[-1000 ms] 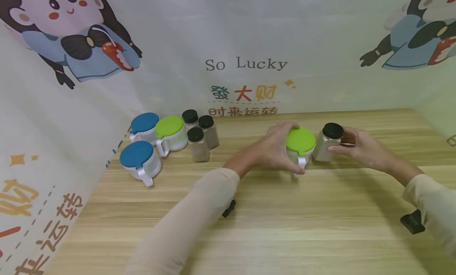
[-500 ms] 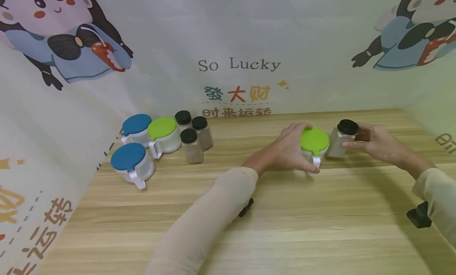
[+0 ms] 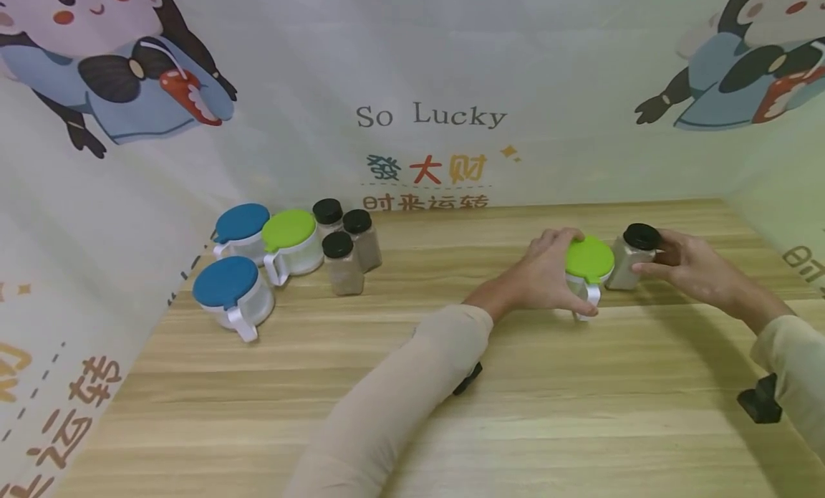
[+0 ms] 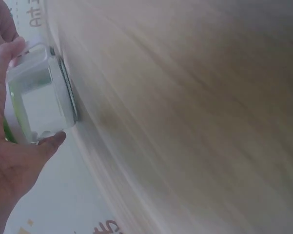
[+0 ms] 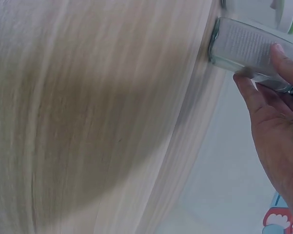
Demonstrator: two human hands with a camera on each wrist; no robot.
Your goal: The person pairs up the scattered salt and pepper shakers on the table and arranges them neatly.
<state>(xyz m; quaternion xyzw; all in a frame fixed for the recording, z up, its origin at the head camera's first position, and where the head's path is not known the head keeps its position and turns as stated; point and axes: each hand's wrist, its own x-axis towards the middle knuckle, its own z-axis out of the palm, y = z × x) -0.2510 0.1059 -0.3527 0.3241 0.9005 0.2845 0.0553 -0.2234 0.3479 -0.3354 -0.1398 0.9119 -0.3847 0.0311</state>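
Wood-grain table point(image 3: 548, 426), lying beneath two items: green-lidded jar point(image 3: 590, 259), which the left hand point(image 3: 545, 274) is gripping between thumb and fingers; black-capped bottle point(image 3: 629, 264), just beside, which the right hand point(image 3: 701, 271) is pinching.

I'm seeing a plain cream left sleeve point(image 3: 399, 405) and matching right sleeve point(image 3: 791, 362). Chunky black blocks point(image 3: 760, 405) under both.
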